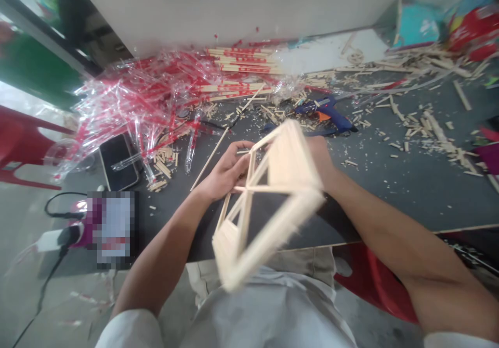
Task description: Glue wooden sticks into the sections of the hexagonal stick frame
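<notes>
A frame of pale wooden sticks (268, 223) with cross-braces and two solid panels is tilted up above the table's front edge, its near end blurred. My left hand (228, 174) is closed at its left side, thumb and fingers around a stick of it. My right hand (320, 153) is behind the larger panel (290, 155) on the right; the panel hides its fingers, so its grip does not show. A thin loose stick (210, 158) lies beside my left hand. Beyond the frame, a blue glue gun (329, 113) with an orange trigger lies on the table.
Red-and-clear plastic wrappers (136, 93) are heaped at back left, by wrapped chopsticks (245, 59). A phone (119, 162) and a purple plug socket (83, 218) lie left. Wood offcuts (429, 129) litter the dark table (370, 187). A red stool (374, 280) stands below.
</notes>
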The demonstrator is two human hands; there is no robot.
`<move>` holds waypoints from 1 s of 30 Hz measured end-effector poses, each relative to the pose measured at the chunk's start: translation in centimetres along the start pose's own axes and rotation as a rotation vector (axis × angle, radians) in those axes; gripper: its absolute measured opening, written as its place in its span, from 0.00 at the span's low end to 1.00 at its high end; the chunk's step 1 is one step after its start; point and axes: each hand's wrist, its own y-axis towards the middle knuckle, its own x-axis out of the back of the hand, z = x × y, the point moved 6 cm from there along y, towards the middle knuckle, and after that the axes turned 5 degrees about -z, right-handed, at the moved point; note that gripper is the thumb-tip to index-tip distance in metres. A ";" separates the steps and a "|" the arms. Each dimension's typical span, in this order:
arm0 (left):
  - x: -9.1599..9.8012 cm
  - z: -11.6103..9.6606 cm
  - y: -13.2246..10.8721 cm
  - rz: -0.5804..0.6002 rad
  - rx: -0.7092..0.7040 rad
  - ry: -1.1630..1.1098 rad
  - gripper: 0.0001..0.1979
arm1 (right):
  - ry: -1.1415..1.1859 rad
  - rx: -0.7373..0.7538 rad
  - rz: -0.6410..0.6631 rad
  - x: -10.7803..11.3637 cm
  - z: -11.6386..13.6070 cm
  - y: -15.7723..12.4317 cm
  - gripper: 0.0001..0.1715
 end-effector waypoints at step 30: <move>-1.4 0.7 0.0 0.237 0.142 -0.346 0.16 | 0.090 0.102 0.086 -0.4 1.6 -0.2 0.08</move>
